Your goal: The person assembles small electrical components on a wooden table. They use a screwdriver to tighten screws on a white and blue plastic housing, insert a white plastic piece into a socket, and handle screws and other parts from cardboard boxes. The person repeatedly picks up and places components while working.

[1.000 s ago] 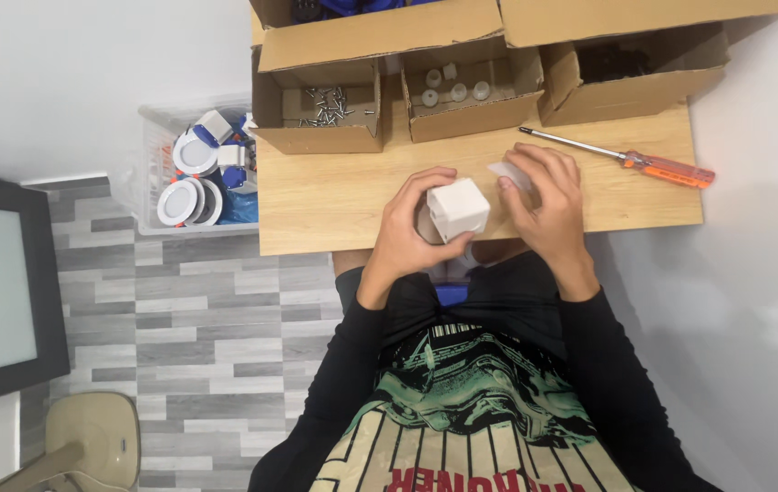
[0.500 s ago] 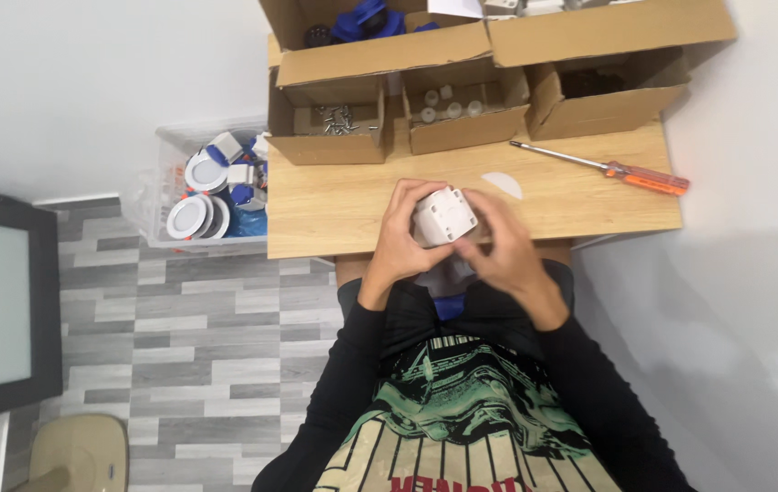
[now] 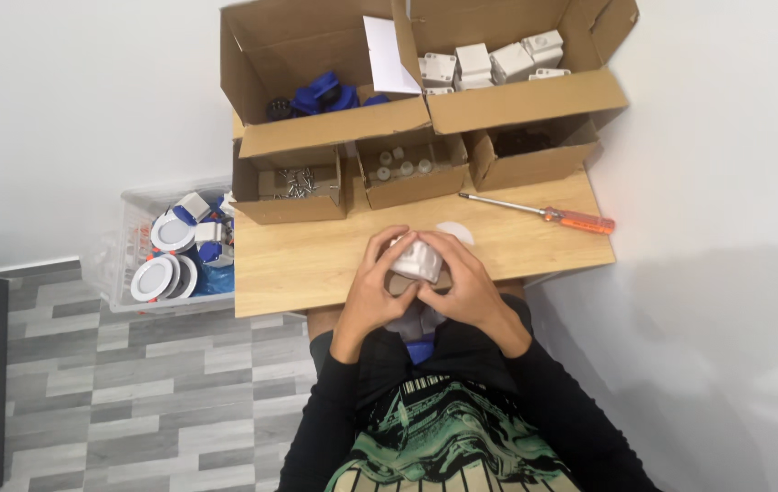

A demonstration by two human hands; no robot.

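Observation:
Both of my hands are wrapped around a small white plastic box-shaped part (image 3: 417, 260) above the near edge of the wooden table (image 3: 307, 260). My left hand (image 3: 373, 285) grips its left side with the fingers curled over the top. My right hand (image 3: 464, 285) covers its right side and underside. Most of the part is hidden by my fingers. A round white disc (image 3: 458, 233) lies on the table just beyond my right hand.
An orange-handled screwdriver (image 3: 544, 214) lies at the table's right. Open cardboard boxes stand at the back: blue parts (image 3: 320, 96), white box parts (image 3: 489, 64), screws (image 3: 293, 185), small white pieces (image 3: 402, 166). A clear bin of round white lamps (image 3: 170, 251) sits on the floor at left.
The view has shifted so the far boxes now show. My hands have closed more tightly over the white part and turned it, so less of it is visible.

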